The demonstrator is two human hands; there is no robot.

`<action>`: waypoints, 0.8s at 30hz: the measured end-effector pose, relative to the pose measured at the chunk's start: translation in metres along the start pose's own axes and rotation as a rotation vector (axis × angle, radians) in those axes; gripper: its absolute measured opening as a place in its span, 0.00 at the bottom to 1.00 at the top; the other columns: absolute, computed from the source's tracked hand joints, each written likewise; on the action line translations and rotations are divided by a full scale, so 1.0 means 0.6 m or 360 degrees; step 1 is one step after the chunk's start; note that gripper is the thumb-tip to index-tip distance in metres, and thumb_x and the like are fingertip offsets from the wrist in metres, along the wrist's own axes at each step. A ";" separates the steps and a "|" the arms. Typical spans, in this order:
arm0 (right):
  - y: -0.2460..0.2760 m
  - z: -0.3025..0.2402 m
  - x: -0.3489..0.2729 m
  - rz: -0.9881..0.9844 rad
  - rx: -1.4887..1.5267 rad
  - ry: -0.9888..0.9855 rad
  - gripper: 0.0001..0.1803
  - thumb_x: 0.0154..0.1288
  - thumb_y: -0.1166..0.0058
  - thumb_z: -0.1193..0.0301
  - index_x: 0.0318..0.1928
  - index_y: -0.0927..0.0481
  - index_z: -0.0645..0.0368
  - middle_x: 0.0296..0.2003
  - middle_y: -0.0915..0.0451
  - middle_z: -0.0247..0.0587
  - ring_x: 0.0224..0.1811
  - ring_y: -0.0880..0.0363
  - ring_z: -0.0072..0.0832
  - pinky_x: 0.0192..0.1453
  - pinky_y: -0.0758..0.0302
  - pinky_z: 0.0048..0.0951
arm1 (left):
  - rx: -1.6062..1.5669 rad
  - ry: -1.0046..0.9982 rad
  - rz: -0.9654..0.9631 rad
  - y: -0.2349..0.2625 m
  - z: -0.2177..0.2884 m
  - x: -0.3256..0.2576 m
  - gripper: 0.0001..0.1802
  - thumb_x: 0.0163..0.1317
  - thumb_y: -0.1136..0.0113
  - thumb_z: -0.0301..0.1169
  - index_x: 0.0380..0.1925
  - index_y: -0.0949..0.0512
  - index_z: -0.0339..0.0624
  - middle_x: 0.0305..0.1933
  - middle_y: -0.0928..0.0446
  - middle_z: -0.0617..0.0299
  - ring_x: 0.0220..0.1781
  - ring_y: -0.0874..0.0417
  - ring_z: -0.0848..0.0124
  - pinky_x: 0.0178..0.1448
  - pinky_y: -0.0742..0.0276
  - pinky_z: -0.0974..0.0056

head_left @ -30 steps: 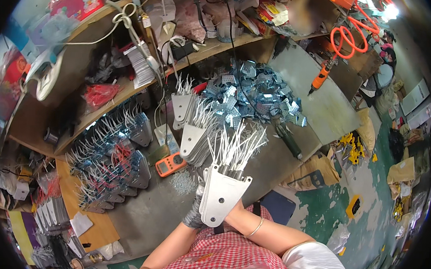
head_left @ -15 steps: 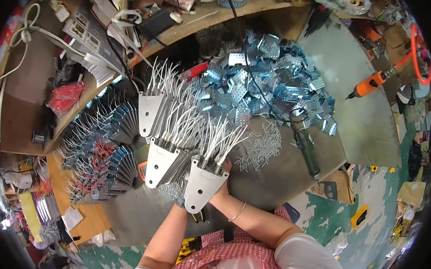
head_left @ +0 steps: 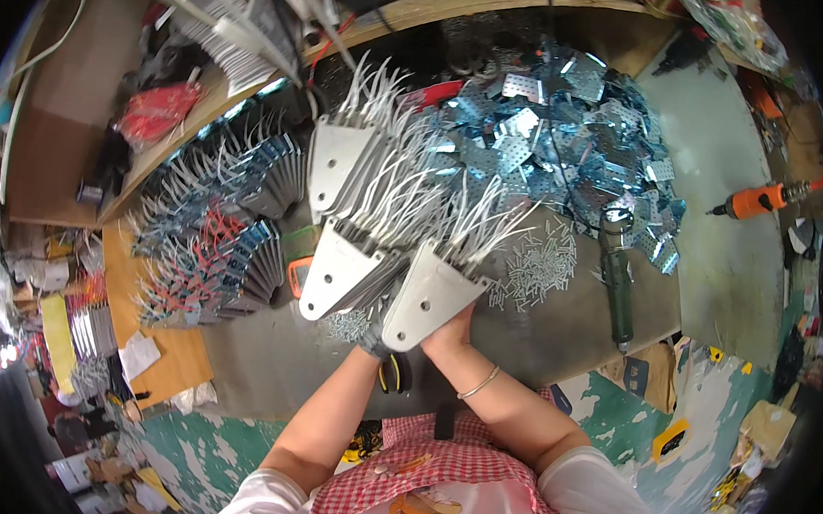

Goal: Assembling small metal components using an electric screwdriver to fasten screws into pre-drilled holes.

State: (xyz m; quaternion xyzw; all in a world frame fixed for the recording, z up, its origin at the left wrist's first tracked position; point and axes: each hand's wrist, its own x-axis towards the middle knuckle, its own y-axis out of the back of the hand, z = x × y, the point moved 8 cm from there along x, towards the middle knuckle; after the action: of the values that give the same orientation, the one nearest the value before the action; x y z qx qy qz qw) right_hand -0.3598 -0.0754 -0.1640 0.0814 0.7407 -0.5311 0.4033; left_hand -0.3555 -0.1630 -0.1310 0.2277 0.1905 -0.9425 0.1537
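Between my two hands is the nearest stack of grey, tapered metal plates (head_left: 434, 301), with white wires fanning out of its far end. My right hand (head_left: 451, 333), bare with a bangle at the wrist, closes on the stack's right side. On the left side, my left hand (head_left: 369, 336) in a grey glove grips it too; the plates hide most fingers of both hands. A second stack of wired plates (head_left: 340, 270) stands just left of the held one, and a third stack (head_left: 337, 163) sits farther back. Yellow-and-black handles (head_left: 395, 374) lie close to my left wrist.
Blue perforated metal pieces (head_left: 569, 139) form a heap at the back. Loose screws or rivets (head_left: 538, 265) lie right of the stack, beside a dark green power screwdriver (head_left: 617, 288). Wired blue assemblies (head_left: 232, 265) line the left. An orange power driver (head_left: 759, 201) is at far right.
The whole view has shifted, so the bench and stacks appear higher and farther right. Both hands keep hold of the same stack, which stays beside its neighbour.
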 end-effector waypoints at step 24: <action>-0.130 -0.047 -0.052 -0.0159 -0.0170 0.0171 0.17 0.74 0.59 0.57 0.53 0.25 0.53 0.45 0.21 0.32 0.48 0.21 0.28 0.53 0.22 0.33 | 0.0314 -0.0216 -0.0049 0.025 -0.020 -0.040 0.38 0.68 0.48 0.58 0.63 0.30 0.35 0.61 0.27 0.55 0.62 0.30 0.68 0.67 0.34 0.61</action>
State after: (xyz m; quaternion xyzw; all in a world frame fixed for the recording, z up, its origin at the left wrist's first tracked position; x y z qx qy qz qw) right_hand -0.3966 -0.0750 -0.0832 0.0511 0.7917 -0.5052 0.3397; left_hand -0.3249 -0.1663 -0.1335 0.1744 0.0895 -0.9721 0.1287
